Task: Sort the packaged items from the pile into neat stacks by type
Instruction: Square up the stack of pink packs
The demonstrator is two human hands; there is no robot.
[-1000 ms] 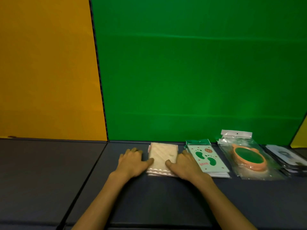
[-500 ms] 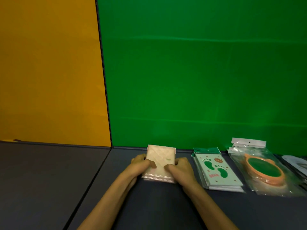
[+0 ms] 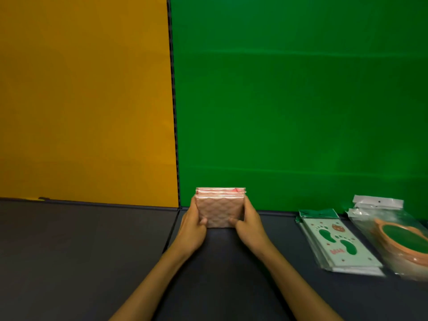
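Fingers of both hands grip the upright pink packet stack (image 3: 220, 210) between them.

Dim, even light; soft focus, wide-angle bowing at edges.

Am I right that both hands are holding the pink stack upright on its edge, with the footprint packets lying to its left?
Not quite: the head view shows the footprint packets lying to the right of the pink stack. The left hand and right hand do hold it upright.

A dark table (image 3: 69, 251) fronts a yellow panel (image 3: 81, 100) and green backdrop (image 3: 301, 100).
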